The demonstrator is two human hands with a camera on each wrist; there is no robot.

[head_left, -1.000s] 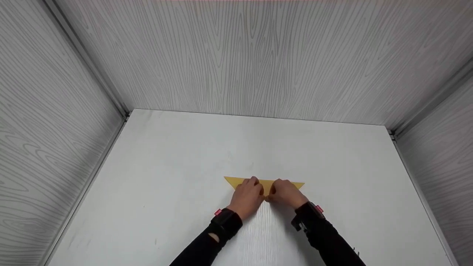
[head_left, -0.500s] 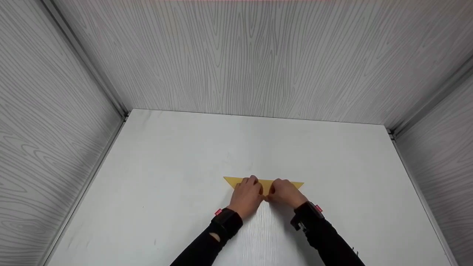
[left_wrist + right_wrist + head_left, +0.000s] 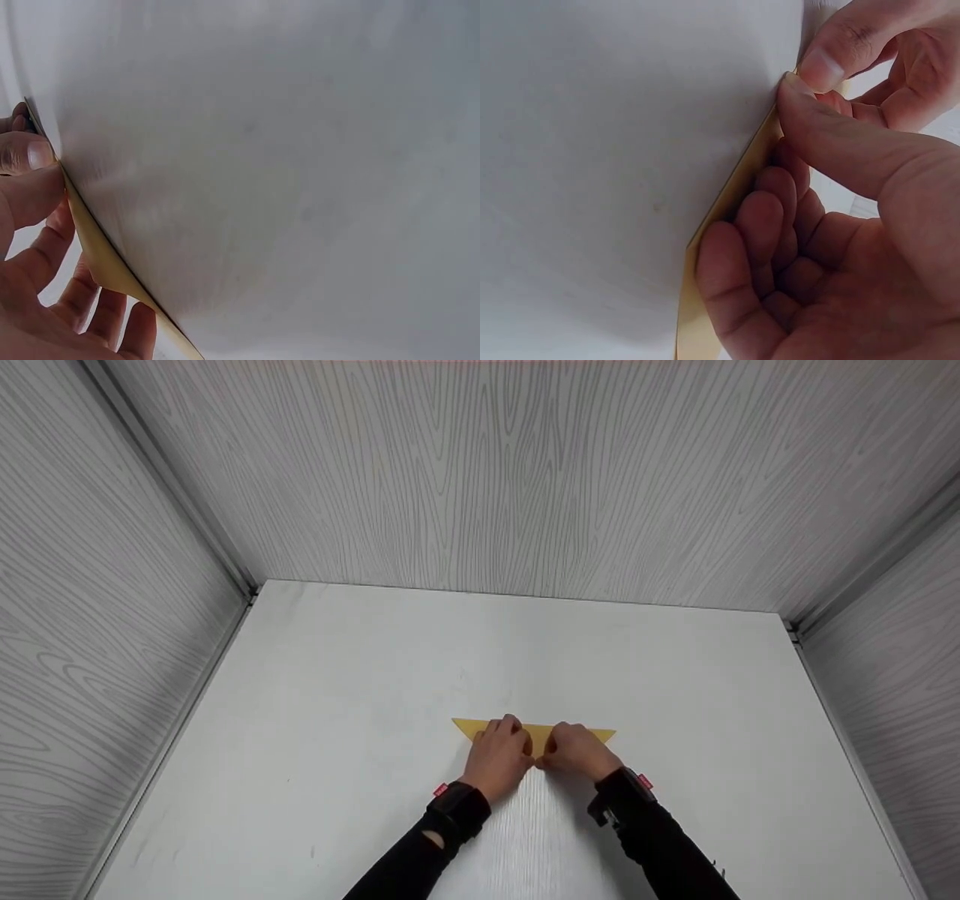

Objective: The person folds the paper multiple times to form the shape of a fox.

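Note:
A folded sheet of yellow paper (image 3: pixel 538 737) lies on the white tabletop, its long straight edge away from the person and its sides narrowing toward them. My left hand (image 3: pixel 496 756) covers its left half, the other fingers spread over the paper (image 3: pixel 109 262) in the left wrist view. At the near point of the sheet, thumb and finger pinch it. From the right, my right hand (image 3: pixel 579 751) pinches the same point, with its other fingers curled against the paper (image 3: pixel 739 174). The two thumb tips nearly meet there. Both hands hide much of the sheet.
A white tabletop (image 3: pixel 360 682) extends around the hands. Grey wood-grain panels stand behind it (image 3: pixel 480 472), on the left and on the right. Black wrist straps with red tags sit on both wrists, below dark sleeves.

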